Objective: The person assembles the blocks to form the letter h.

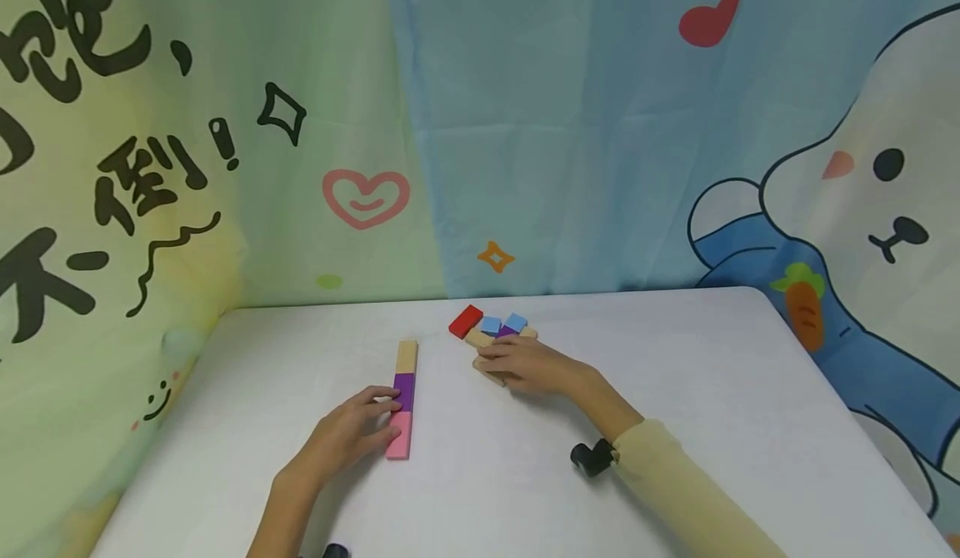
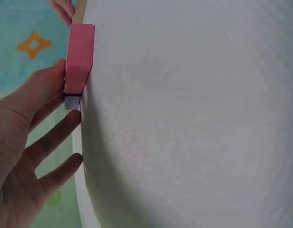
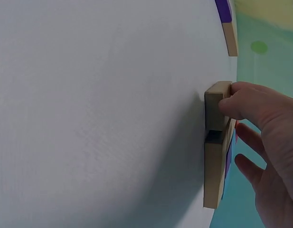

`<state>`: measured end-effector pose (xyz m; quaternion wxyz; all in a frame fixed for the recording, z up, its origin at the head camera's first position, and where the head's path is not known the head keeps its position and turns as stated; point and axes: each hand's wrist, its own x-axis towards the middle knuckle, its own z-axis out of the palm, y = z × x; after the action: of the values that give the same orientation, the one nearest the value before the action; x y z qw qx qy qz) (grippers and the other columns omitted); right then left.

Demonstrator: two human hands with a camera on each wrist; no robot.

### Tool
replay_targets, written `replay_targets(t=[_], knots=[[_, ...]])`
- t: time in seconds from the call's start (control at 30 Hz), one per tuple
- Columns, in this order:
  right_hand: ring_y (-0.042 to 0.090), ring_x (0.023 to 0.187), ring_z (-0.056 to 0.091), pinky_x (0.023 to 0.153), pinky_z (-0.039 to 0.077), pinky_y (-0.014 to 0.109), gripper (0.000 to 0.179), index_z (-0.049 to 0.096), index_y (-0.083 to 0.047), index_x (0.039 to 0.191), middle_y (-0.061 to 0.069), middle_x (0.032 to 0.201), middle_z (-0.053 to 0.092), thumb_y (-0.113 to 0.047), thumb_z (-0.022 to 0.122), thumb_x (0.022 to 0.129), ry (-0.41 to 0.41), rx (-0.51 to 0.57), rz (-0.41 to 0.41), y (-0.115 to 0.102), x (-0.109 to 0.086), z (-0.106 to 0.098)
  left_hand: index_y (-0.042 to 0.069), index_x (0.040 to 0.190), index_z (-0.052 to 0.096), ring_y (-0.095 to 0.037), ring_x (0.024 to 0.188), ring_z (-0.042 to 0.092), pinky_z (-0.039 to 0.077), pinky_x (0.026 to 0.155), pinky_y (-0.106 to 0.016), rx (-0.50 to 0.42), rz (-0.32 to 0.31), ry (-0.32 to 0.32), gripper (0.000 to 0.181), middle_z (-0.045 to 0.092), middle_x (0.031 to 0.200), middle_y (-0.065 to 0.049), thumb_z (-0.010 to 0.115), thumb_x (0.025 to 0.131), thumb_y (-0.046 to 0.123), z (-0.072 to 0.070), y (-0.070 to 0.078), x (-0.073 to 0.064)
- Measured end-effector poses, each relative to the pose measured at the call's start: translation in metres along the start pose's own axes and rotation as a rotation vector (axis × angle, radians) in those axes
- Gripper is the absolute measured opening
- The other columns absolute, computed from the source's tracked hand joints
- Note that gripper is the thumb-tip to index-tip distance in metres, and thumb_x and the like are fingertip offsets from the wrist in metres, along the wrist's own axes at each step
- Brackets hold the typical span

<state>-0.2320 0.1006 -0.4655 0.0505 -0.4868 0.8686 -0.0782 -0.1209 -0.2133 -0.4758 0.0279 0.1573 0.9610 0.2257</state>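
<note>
A straight row lies flat on the table, made of a plain wooden block (image 1: pixel 407 356), a purple block (image 1: pixel 404 391) and a pink block (image 1: pixel 400 437). My left hand (image 1: pixel 352 433) is at the left side of this row, its fingertips touching the purple and pink blocks. In the left wrist view, the thumb lies beside the pink block (image 2: pixel 80 52) and the other fingers are extended. My right hand (image 1: pixel 536 366) pinches a wooden block (image 3: pixel 215 107) at the near edge of a cluster. Another wooden block (image 3: pixel 213 173) lies close beside it. Fingers partly cover the cluster in the head view.
In the cluster are a red block (image 1: pixel 466 322), two light blue blocks (image 1: pixel 491 325), a purple block (image 1: pixel 507 331) and further wooden blocks (image 1: pixel 478 339). A white table (image 1: pixel 480 500) carries everything, and a printed curtain (image 1: pixel 555 124) hangs behind its far edge.
</note>
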Motion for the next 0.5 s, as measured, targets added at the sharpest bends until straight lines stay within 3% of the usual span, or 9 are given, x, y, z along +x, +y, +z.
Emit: replay_targets(t=[0.27, 0.5], knots=[[0.025, 0.124, 0.047, 0.104, 0.039, 0.04, 0.037, 0.056, -0.016, 0.127, 0.006, 0.133, 0.053, -0.023, 0.056, 0.091, 0.01, 0.029, -0.018, -0.001, 0.008, 0.0, 0.018, 0.118, 0.064, -0.02, 0.117, 0.055, 0.047, 0.096, -0.04, -0.012, 0.005, 0.002, 0.039, 0.055, 0.127, 0.005, 0.067, 0.082, 0.035, -0.001, 0.0, -0.001], [0.022, 0.118, 0.045, 0.1, 0.041, 0.039, 0.042, 0.056, -0.022, 0.126, 0.005, 0.128, 0.052, -0.036, 0.062, 0.086, -0.054, 0.102, 0.109, -0.01, 0.014, -0.003, 0.019, 0.118, 0.064, -0.019, 0.117, 0.054, 0.047, 0.096, -0.041, -0.011, 0.005, -0.002, 0.039, 0.054, 0.127, 0.005, 0.067, 0.082, 0.034, 0.0, -0.002, 0.0]])
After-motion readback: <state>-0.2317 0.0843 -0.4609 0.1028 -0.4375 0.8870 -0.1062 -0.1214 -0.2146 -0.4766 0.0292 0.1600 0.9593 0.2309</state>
